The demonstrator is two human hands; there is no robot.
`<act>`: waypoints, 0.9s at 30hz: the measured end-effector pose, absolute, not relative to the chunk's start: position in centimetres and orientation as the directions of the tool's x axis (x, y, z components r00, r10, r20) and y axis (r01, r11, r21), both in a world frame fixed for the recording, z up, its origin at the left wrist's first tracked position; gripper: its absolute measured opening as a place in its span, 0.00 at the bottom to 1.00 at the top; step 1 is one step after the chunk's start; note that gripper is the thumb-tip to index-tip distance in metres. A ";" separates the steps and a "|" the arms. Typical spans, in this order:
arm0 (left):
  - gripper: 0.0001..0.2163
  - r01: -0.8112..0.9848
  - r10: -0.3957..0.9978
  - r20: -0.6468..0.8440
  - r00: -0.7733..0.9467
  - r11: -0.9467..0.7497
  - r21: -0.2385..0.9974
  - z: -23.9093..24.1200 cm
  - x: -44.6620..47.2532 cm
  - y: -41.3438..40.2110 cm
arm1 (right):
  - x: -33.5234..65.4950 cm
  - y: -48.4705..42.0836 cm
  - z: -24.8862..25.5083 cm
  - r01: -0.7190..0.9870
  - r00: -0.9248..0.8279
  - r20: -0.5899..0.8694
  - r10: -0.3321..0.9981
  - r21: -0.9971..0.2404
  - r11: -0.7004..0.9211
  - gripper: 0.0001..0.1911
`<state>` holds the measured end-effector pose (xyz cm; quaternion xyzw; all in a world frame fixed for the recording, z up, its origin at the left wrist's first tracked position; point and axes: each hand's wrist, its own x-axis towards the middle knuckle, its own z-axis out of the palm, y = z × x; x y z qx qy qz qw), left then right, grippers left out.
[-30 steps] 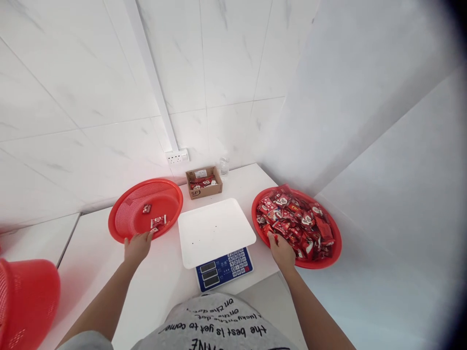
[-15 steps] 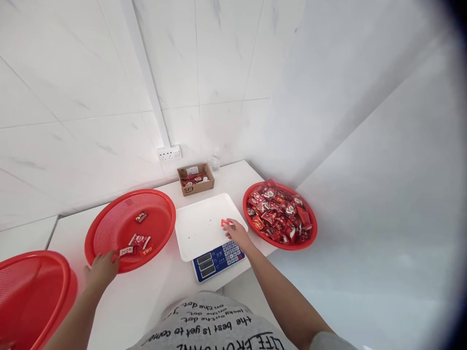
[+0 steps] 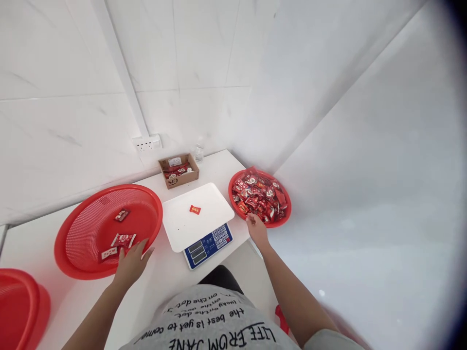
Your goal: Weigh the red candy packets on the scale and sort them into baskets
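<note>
My left hand (image 3: pixel 133 260) reaches over the near rim of the middle red basket (image 3: pixel 73 270), its fingers apart. Just under the fingertips lie a red-and-white candy packet (image 3: pixel 123 240) and a pale-labelled packet (image 3: pixel 109 253); the fingers partly cover what is beneath them. Farther back in the basket rests a dark red packet (image 3: pixel 122 215). At the near edge of the heaped red basket (image 3: pixel 288 214), my right hand (image 3: pixel 258 231) has its fingers curled together; whatever they may hold is hidden. One small red candy packet (image 3: pixel 195 209) lies on the white pan of the scale (image 3: pixel 182 236).
An open cardboard box (image 3: pixel 178 181) of red packets stands behind the scale, with a clear plastic container (image 3: pixel 199 153) beside it. Part of another red basket (image 3: pixel 32 311) shows at lower left. A socket (image 3: pixel 146 143) is on the tiled wall.
The small red packet has left my right hand and lies on the scale. My right hand has moved right to the heaped basket; my left hand has shifted right along the middle basket's rim.
</note>
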<state>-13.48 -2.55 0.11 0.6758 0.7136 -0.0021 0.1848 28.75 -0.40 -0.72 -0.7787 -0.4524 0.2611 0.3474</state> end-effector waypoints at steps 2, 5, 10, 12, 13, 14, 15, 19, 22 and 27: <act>0.22 0.963 0.956 -0.294 -0.008 0.087 0.255 0.0 -13.7 -2.2 | 30.4 -0.5 -0.8 0.576 0.471 -0.084 0.878 -0.724 -0.378 0.20; 0.22 0.955 0.942 -0.333 -0.033 0.128 0.269 0.3 -14.6 -1.8 | 32.4 0.6 -1.1 0.704 0.412 -0.167 0.896 -0.565 -0.430 0.20; 0.21 0.911 0.950 -0.266 -0.163 0.249 0.329 1.6 -14.7 -1.4 | 34.3 4.4 -1.6 0.840 0.234 -0.319 0.918 -0.409 -0.357 0.20; 0.22 0.888 0.958 -0.155 -0.241 0.282 0.363 2.3 -13.3 -1.3 | 34.5 6.0 -1.7 0.882 0.157 -0.376 0.913 -0.363 -0.301 0.19; 0.22 0.877 0.955 -0.103 -0.278 0.296 0.377 2.7 -12.3 -1.3 | 34.6 6.6 -1.8 0.902 0.123 -0.405 0.906 -0.336 -0.272 0.19; 0.23 0.868 0.950 -0.058 -0.308 0.306 0.390 3.1 -11.1 -1.2 | 34.6 7.2 -1.8 0.919 0.093 -0.430 0.898 -0.309 -0.244 0.20; 0.23 0.862 0.946 -0.021 -0.324 0.305 0.404 3.5 -9.8 -1.0 | 34.6 7.6 -1.8 0.934 0.067 -0.449 0.891 -0.285 -0.214 0.20; 0.21 0.859 0.955 0.041 -0.294 0.245 0.449 4.3 -4.3 -0.5 | 35.0 8.2 -1.8 0.971 -0.041 -0.479 0.877 -0.226 -0.078 0.22; 0.20 0.858 0.960 0.014 -0.278 0.242 0.452 4.3 -0.9 -0.8 | 35.5 8.0 -1.7 0.978 -0.117 -0.481 0.869 -0.207 0.018 0.23; 0.18 0.845 0.964 -0.061 -0.261 0.258 0.468 4.0 3.0 -2.2 | 36.3 7.8 -1.7 0.966 -0.212 -0.446 0.870 -0.230 0.117 0.20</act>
